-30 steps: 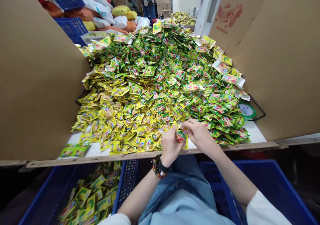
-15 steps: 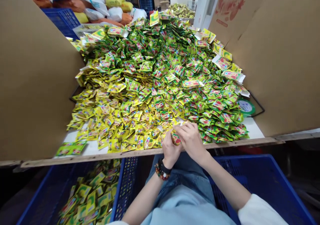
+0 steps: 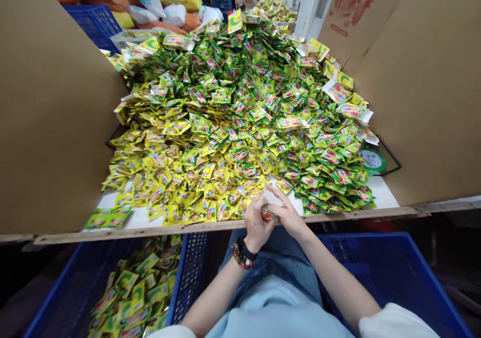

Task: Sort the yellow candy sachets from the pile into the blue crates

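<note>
Both my hands meet just above the table's near edge. My left hand [image 3: 256, 221] and my right hand [image 3: 287, 212] pinch a small red-and-green sachet [image 3: 268, 213] between them, and it is partly hidden by my fingers. A white scrap [image 3: 272, 198] shows at my right fingertips, though its link to the sachet is unclear. Directly beyond my hands spreads a large heap of yellow-green foil sachets [image 3: 225, 112]. Beaded bracelets and a black band [image 3: 242, 254] circle my left wrist.
Cardboard panels [image 3: 56, 102] [image 3: 424, 87] flank the white table [image 3: 383, 192], which has a wooden front edge [image 3: 225, 222]. Below it sit a blue crate [image 3: 190, 273] holding sachets and another blue crate [image 3: 376, 263]. Sacks and boxes stand behind.
My hands stay together on the sachet, their fingers shifting slightly. A white scrap now shows at my right fingertips. The whole view has shifted slightly upward in the frame.
</note>
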The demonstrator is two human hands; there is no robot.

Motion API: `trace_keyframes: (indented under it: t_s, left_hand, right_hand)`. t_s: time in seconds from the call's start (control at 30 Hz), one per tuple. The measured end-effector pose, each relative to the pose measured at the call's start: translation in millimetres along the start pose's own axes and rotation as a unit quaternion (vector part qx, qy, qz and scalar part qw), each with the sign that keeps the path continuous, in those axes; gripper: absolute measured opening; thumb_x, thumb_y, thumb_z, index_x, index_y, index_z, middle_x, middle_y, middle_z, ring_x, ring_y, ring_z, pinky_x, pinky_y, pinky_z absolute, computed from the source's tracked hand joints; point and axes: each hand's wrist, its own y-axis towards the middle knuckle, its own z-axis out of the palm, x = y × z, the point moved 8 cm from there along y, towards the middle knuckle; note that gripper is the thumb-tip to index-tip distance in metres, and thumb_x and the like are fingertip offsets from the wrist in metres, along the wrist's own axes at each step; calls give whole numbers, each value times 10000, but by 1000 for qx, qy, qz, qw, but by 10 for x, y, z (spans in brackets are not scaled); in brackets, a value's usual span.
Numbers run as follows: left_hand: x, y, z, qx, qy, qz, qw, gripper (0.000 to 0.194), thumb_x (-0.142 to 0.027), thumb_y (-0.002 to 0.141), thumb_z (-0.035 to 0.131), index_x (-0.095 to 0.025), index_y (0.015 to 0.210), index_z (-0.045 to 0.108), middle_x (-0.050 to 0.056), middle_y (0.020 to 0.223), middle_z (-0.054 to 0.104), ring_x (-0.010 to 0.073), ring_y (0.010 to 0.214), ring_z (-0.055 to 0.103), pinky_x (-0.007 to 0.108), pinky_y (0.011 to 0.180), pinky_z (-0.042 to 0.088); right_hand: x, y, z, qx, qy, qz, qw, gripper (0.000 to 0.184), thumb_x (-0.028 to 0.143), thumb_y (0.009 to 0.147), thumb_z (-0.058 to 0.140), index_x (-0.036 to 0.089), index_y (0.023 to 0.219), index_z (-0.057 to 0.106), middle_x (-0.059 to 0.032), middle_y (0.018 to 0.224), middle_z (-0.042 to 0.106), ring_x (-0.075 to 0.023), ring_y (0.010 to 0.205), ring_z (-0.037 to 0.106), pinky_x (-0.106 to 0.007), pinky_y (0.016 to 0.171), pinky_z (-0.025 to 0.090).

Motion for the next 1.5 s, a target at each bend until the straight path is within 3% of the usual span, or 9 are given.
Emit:
trace_keyframes:
  t_s: [0.33, 0.7, 0.83, 0.93, 1.03, 1.1, 1.2, 1.33, 1.5]
  left_hand:
    - [157, -13, 162, 83, -8, -107, 991, 574, -296, 831, 602, -157, 1341, 377, 165, 1214, 606, 279, 1095, 633, 425, 883, 543]
    - [82, 39, 60, 42, -38, -100, 993, 396, -326, 948, 423, -166, 1310, 410, 151, 1216, 591, 247, 1086, 618, 416, 898, 530]
    - [213, 27, -1043, -96, 108, -113, 983, 472, -449, 839, 618, -186, 1207, 480, 141, 1236, 578, 299, 1147, 578, 493, 964, 488]
    - [427, -134, -2297, -207, 360, -217, 883, 408, -467, 761, 688, -226, 1071, 580, 111, 1329, 548, 414, 1238, 486, 644, 991, 392]
    - [570, -192, -2858, -217, 450, -251, 829, 353, -492, 764, 670, -297, 1053, 617, -8, 1505, 407, 460, 1304, 407, 709, 977, 353]
    - [625, -74, -2611, -168, 400, -210, 876, 271, -468, 807, 633, -276, 997, 653, 15, 1331, 577, 385, 1155, 555, 633, 935, 435]
    - [589, 225, -1609, -21, 257, -124, 958, 214, -393, 871, 582, -216, 845, 699, 50, 898, 697, 262, 870, 637, 462, 822, 512]
    - [488, 576, -401, 157, 215, -70, 961, 144, -211, 850, 602, -206, 923, 727, 81, 951, 701, 262, 912, 599, 409, 808, 507]
    - [563, 831, 11, 250, 185, -38, 950, 197, -110, 818, 585, -192, 887, 751, 102, 973, 713, 255, 913, 605, 400, 804, 524]
  right_hand:
    - [24, 6, 17, -34, -43, -7, 998, 309, 362, 867, 633, 213, 1117, 736, -58, 1159, 715, -303, 1099, 681, -492, 994, 539]
    - [173, -187, 284, 108, -200, -176, 958, 387, 272, 959, 498, 251, 1332, 598, -81, 1299, 655, -227, 1197, 621, -405, 1014, 516]
    - [198, 16, -9, 56, -314, -177, 931, 357, 269, 954, 507, 223, 1285, 632, -106, 1204, 696, -260, 1167, 603, -438, 988, 494]
    - [158, 308, -488, -79, -534, -138, 830, 337, 116, 914, 474, 165, 1161, 698, -183, 1167, 674, -344, 1185, 519, -560, 985, 387]
    - [-32, 540, -671, -54, -648, -112, 751, 316, 38, 884, 455, 135, 978, 740, -206, 1103, 679, -351, 1152, 507, -560, 951, 322]
    - [-113, 587, -686, -36, -650, -128, 748, 301, 49, 899, 455, 149, 934, 736, -174, 1046, 701, -323, 1151, 518, -535, 958, 288]
    - [-46, 499, -719, -83, -562, -172, 804, 276, 124, 942, 450, 184, 1000, 713, -109, 1017, 722, -267, 1119, 567, -493, 980, 275]
    - [83, 318, -815, -130, -345, -175, 913, 278, 268, 968, 423, 197, 1024, 686, -86, 971, 693, -215, 931, 629, -374, 850, 432]
    - [-67, 301, -700, -95, -151, -54, 982, 241, 403, 903, 520, 207, 974, 642, -44, 907, 672, -201, 856, 622, -323, 775, 486]
